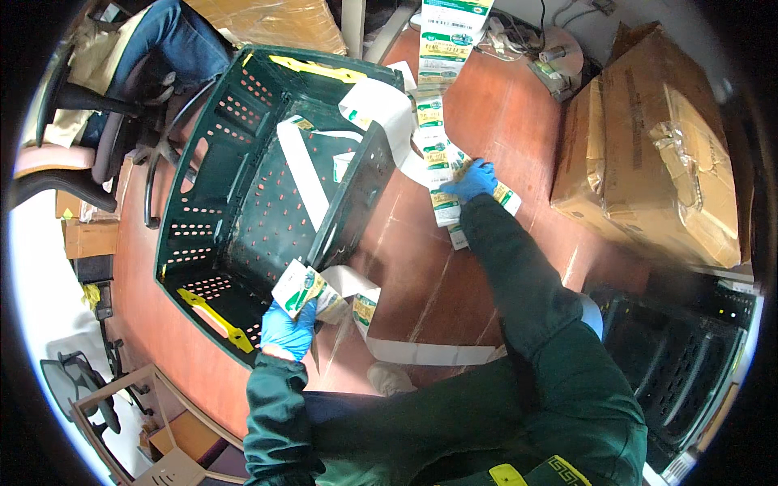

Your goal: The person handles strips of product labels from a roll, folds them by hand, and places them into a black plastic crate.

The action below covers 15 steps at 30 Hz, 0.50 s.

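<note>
My left hand (289,330), in a blue glove, grips a folded strip of green, yellow and white printed labels (296,287) beside the dark green plastic crate's (263,219) near edge. More white backing and labels trail from it onto the wooden table (506,105). My right hand (474,180), also gloved, lies on a long strip of printed labels (434,158) right of the crate, its fingers curled at the strip. The strip runs up to the far end of the table. Inside the crate lie white strip (301,174) and a few labels.
Large cardboard boxes (632,154) stand at the right, above a black crate (664,364). Cables (519,44) lie at the back. A seated person's leg in jeans (174,44) and office chairs (65,182) are at upper left; another cardboard sheet (267,20) is behind the crate.
</note>
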Each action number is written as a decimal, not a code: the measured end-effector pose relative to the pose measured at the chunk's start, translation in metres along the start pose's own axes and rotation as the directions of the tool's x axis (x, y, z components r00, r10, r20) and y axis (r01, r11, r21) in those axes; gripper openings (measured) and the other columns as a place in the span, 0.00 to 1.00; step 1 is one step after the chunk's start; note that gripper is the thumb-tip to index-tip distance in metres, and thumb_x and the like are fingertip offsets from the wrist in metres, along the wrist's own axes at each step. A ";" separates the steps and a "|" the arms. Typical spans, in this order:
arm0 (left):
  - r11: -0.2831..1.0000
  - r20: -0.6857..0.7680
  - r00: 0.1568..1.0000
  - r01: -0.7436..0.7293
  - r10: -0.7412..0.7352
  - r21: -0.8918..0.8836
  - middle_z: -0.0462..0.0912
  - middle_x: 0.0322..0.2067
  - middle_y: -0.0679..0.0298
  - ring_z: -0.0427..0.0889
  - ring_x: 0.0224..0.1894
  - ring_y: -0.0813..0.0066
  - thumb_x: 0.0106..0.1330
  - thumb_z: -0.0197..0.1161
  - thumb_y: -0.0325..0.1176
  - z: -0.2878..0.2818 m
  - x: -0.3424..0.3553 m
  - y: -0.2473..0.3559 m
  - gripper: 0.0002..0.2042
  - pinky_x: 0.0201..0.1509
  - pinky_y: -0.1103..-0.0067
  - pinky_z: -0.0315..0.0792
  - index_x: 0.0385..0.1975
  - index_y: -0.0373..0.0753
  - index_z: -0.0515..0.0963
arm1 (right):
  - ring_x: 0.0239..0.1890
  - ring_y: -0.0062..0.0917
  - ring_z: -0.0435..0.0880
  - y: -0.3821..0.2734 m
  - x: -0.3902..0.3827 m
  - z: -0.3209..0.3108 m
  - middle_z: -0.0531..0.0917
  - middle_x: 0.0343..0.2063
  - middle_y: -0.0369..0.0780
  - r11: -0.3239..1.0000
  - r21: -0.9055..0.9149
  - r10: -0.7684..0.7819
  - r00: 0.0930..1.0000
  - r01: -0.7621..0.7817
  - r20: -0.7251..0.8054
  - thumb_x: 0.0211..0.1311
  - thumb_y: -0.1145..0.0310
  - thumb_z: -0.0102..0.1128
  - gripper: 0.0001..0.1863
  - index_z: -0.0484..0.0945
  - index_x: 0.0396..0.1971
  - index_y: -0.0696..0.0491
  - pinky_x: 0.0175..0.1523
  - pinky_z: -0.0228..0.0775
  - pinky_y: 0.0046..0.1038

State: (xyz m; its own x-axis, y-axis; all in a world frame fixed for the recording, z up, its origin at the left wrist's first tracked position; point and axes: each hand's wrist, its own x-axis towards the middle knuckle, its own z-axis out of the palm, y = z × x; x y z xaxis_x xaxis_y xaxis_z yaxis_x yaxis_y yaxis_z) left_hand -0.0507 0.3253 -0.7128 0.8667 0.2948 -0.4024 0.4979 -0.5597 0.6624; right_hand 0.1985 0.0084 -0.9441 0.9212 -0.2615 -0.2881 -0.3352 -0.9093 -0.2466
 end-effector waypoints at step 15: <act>0.997 -0.029 1.000 0.009 -0.012 -0.077 0.79 0.44 0.55 0.78 0.47 0.71 0.57 0.61 0.25 0.006 0.014 -0.004 0.18 0.52 0.78 0.69 0.48 0.31 0.71 | 0.47 0.35 0.76 0.014 0.006 0.046 0.78 0.42 0.42 0.994 0.051 0.094 0.989 -0.100 0.111 0.39 0.52 0.70 0.30 0.74 0.42 0.53 0.49 0.68 0.40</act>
State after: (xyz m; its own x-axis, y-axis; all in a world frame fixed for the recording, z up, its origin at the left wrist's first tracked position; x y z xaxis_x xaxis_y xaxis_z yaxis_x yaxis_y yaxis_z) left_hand -0.0410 0.3266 -0.7246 0.8613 0.3237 -0.3916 0.5069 -0.4957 0.7052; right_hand 0.1906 0.0093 -0.9919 0.8581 -0.3079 -0.4110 -0.4352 -0.8609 -0.2636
